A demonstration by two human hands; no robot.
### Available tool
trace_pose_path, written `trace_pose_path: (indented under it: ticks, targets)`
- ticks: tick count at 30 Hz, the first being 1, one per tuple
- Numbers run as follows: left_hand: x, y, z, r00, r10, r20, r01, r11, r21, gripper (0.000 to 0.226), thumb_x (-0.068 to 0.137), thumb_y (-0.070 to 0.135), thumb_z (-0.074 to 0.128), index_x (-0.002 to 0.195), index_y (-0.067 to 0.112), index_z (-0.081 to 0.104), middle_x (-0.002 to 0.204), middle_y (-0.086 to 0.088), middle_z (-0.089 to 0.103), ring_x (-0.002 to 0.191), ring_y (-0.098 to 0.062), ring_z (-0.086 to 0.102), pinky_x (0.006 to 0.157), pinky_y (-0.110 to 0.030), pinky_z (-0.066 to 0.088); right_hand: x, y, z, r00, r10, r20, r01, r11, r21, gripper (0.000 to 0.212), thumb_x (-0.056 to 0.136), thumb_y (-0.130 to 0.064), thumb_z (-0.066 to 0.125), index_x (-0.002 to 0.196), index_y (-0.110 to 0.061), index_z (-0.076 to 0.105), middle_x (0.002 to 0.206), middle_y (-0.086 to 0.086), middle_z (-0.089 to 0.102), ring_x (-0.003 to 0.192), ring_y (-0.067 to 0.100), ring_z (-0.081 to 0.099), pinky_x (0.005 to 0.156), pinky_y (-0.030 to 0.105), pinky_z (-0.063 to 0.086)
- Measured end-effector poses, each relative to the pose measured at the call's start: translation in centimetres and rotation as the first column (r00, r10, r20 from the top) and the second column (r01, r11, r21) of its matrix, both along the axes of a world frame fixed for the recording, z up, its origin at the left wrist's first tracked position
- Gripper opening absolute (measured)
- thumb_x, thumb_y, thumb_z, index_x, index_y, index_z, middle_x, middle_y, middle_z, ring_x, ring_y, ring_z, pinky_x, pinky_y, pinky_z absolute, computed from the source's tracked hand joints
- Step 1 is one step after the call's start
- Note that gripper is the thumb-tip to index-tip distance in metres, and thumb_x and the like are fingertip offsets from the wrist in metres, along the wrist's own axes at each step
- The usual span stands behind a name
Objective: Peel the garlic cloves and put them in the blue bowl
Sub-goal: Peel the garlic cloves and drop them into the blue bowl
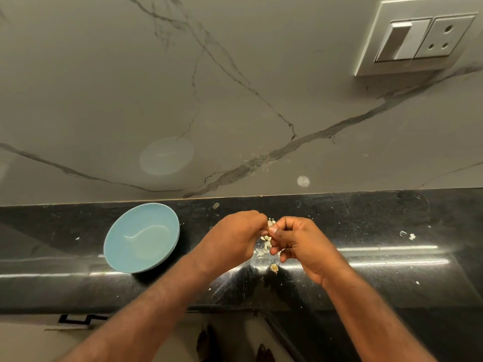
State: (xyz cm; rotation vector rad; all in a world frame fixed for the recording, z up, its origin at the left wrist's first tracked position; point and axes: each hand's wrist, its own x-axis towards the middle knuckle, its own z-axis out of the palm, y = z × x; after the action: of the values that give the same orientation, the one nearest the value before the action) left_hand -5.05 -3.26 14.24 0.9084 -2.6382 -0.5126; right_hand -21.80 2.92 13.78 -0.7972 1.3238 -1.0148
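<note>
The blue bowl [142, 237] sits on the black counter, left of my hands, and looks empty. My left hand [232, 237] and my right hand [295, 241] meet above the counter, fingers curled, pinching a garlic clove [270, 224] between them. The clove is mostly hidden by my fingertips. Pale garlic cloves and bits of skin [264, 244] lie on the counter under my hands. One more garlic piece [274, 268] lies just in front of my hands.
The black counter [366, 283] carries scattered flecks of skin, with a few scraps [407, 235] at the right. A marble-patterned wall [235, 100] rises behind it, with a switch and socket plate [418, 37] at top right. The counter's front edge runs below my forearms.
</note>
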Motion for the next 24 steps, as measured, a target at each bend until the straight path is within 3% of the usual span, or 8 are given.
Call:
trace_pose_path:
  ticks: [5,10,15,19,24]
  targets:
    - [0.1,0.0,0.8,0.999,0.025,-0.038,-0.023,0.998,0.065,0.013,0.092,0.002,0.055,0.082,0.011,0.052,0.076,-0.001,0.052,0.068,-0.017,0.045,0.061,-0.035,0.043,0.7,-0.1,0.4,1.000,-0.018,-0.005,0.017,0.998,-0.054,0.020,0.098,-0.003,0.058,0.079,-0.005,0.065,0.065,0.001,0.066,0.059,0.015,0.060,0.051,0.025,0.047]
    - [0.1,0.1,1.3,0.984,0.097,-0.150,-0.062,0.974,0.219,0.021,0.092,0.005,0.058,0.075,0.013,0.048,0.068,0.006,0.047,0.063,-0.010,0.040,0.056,-0.022,0.034,1.3,0.0,0.3,0.997,-0.052,-0.056,0.042,0.986,-0.162,0.018,0.098,-0.005,0.058,0.081,-0.005,0.064,0.076,0.012,0.062,0.065,0.017,0.059,0.055,0.026,0.049]
    - [0.3,-0.1,1.4,0.947,0.207,-0.246,-0.096,0.912,0.399,0.017,0.092,0.008,0.065,0.077,0.012,0.057,0.063,0.001,0.055,0.059,-0.007,0.047,0.056,-0.029,0.042,2.1,0.1,-0.1,0.988,-0.128,-0.084,0.103,0.961,-0.256,0.017,0.100,-0.005,0.056,0.085,-0.007,0.063,0.074,0.004,0.064,0.068,0.018,0.060,0.057,0.027,0.051]
    - [-0.4,1.0,1.4,0.918,0.234,-0.320,-0.071,0.891,0.449,0.014,0.093,0.004,0.064,0.081,0.009,0.062,0.066,0.003,0.063,0.060,-0.004,0.055,0.059,-0.016,0.044,2.6,-0.1,-0.2,0.983,-0.182,-0.025,0.168,0.944,-0.283,0.017,0.103,-0.010,0.051,0.091,-0.003,0.061,0.074,0.010,0.064,0.064,0.020,0.058,0.058,0.031,0.051]
    - [-0.7,1.2,0.7,0.768,0.512,-0.384,-0.204,0.764,0.612,0.010,0.096,0.019,0.065,0.086,0.018,0.064,0.075,-0.005,0.066,0.067,-0.021,0.060,0.063,-0.034,0.053,2.7,0.1,0.1,0.966,-0.228,0.124,0.255,0.923,-0.288,0.016,0.100,0.002,0.053,0.103,-0.005,0.067,0.079,0.007,0.070,0.068,0.018,0.064,0.062,0.027,0.056]
